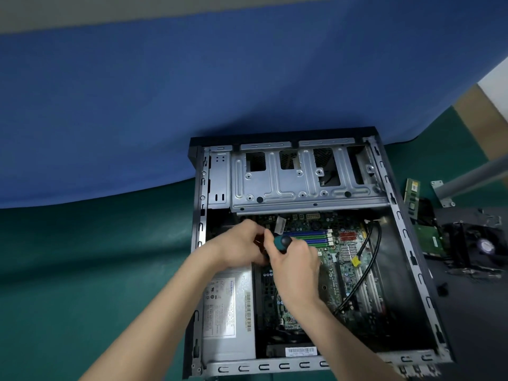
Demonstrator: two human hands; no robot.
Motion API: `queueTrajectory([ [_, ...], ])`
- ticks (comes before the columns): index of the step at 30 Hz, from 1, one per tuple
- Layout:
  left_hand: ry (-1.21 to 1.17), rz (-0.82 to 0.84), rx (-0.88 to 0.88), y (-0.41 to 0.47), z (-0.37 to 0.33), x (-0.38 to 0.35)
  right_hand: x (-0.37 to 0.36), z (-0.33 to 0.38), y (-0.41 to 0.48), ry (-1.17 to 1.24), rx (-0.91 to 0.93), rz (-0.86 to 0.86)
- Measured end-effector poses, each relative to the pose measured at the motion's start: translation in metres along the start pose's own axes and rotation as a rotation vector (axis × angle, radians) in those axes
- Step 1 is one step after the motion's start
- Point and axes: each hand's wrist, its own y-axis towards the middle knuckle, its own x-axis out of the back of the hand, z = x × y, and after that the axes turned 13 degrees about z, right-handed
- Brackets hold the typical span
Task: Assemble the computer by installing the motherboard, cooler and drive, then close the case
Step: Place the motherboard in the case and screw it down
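The open computer case (pixel 412 243) lies on its side on a green mat. The green motherboard (pixel 346 259) sits inside it, with blue and green memory slots. My right hand (pixel 294 259) grips a screwdriver (pixel 283 242) with a teal and black handle, held upright over the board's left part. My left hand (pixel 242 243) is beside it, fingers curled at the screwdriver shaft; what they hold is hidden. A black part under both hands is mostly covered. The silver drive cage (pixel 302 182) spans the far end of the case.
A grey power supply (pixel 228 309) fills the case's near left corner. A black cable (pixel 368 268) runs across the board. Right of the case lie a memory stick (pixel 412 193), a green circuit board (pixel 428 237), a black fan part (pixel 478 246) and a metal bracket (pixel 442 193).
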Motion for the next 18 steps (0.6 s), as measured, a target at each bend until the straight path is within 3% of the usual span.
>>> queueTrajectory([
  [5, 0.101, -0.287, -0.015, -0.002, 0.000, -0.011, -0.003, 0.020, -0.002, -0.064, -0.063, 0.022],
  [12, 0.135, -0.305, -0.059, 0.002, 0.000, -0.003, 0.008, 0.028, 0.001, -0.078, -0.132, 0.181],
  [14, 0.138, -0.264, -0.084, 0.002, 0.002, -0.002, 0.017, 0.026, 0.000, -0.167, -0.041, 0.189],
  [18, 0.070, -0.249, -0.095, 0.004, 0.004, -0.002, 0.035, 0.027, -0.002, -0.379, 0.332, 0.096],
])
